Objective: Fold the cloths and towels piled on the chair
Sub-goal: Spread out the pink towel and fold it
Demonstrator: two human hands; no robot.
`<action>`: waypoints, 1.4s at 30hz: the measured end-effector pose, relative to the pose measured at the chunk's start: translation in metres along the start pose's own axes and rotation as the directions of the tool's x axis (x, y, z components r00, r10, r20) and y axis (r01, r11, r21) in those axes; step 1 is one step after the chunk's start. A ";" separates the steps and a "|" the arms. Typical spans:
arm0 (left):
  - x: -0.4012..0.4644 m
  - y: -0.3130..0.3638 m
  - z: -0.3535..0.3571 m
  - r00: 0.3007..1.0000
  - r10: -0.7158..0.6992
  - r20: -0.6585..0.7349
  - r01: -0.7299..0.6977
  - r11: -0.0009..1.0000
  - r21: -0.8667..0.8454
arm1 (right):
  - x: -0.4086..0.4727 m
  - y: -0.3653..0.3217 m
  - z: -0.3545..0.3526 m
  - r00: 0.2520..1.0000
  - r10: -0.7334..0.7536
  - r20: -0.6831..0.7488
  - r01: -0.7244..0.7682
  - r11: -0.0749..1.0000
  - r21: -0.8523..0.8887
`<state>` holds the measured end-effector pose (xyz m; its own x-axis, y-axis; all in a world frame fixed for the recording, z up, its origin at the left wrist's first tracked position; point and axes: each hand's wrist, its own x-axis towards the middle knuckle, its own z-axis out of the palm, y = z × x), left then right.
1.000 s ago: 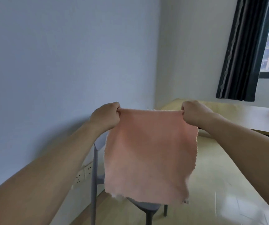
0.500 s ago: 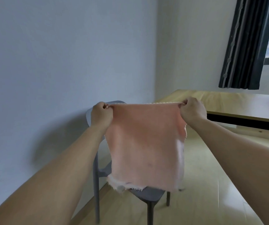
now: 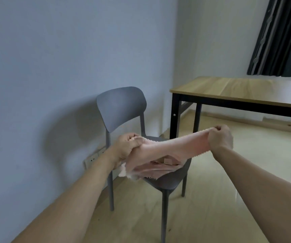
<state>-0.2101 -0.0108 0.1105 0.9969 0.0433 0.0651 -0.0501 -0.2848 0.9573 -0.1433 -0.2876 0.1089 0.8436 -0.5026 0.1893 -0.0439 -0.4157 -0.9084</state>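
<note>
- I see a pale blue-grey wall (image 3: 44, 67) filling the left of the view, with a white socket plate (image 3: 93, 157) low on it, just behind my left forearm.
- The light wooden floor (image 3: 229, 172) runs across the lower right and under the furniture.
- A wood-topped surface (image 3: 237, 90) on black legs stands at the right, against the far wall, with a dark curtain (image 3: 278, 37) hanging above its far end.
- The grey chair (image 3: 122, 106) stands by the wall, its back upright and its seat facing me; it is the only thing here that carries anything.
- On the seat I can make out a low stack of pink cloths (image 3: 158, 168), layered flat, with a small tan tag or label showing on top; how many pieces lie there I cannot tell.
- The pink towel (image 3: 172, 148) I hold is stretched nearly level just above that stack, its near-left end drooping past the seat's front-left edge with a frayed white fringe.
- My left hand (image 3: 127, 146) is curled tight round the towel's left end, above the seat's rear-left part.
- My right hand (image 3: 221, 137) is fisted on the towel's right end, held out past the seat's right side and a little higher than the left.
</note>
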 end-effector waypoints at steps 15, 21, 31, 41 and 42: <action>0.050 -0.162 0.027 0.764 -0.381 -0.520 0.335 0.924 -0.186 | 0.025 0.055 0.103 0.857 -0.184 0.482 0.411 0.808 -0.421; 0.086 -0.199 0.022 0.758 -0.423 -0.498 0.353 0.906 -0.233 | 0.048 0.064 0.177 0.802 -0.184 0.568 0.466 0.788 -0.403; 0.101 -0.227 0.042 0.735 -0.593 -0.329 0.395 0.769 -0.502 | 0.077 0.081 0.201 0.661 0.052 0.749 0.557 0.634 -0.536; 0.078 -0.216 0.036 0.758 -0.464 -0.458 0.420 0.885 -0.202 | 0.067 0.078 0.180 0.642 -0.086 0.762 0.714 0.430 -0.553; 0.075 -0.214 0.035 0.756 -0.416 -0.505 0.407 0.904 -0.134 | 0.066 0.078 0.178 0.635 -0.111 0.765 0.739 0.375 -0.559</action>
<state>-0.1225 0.0198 -0.0994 0.7447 0.6348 -0.2062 0.3523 -0.1114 0.9292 0.0042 -0.2180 -0.0159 0.9496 0.3069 -0.0642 0.3080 -0.9514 0.0076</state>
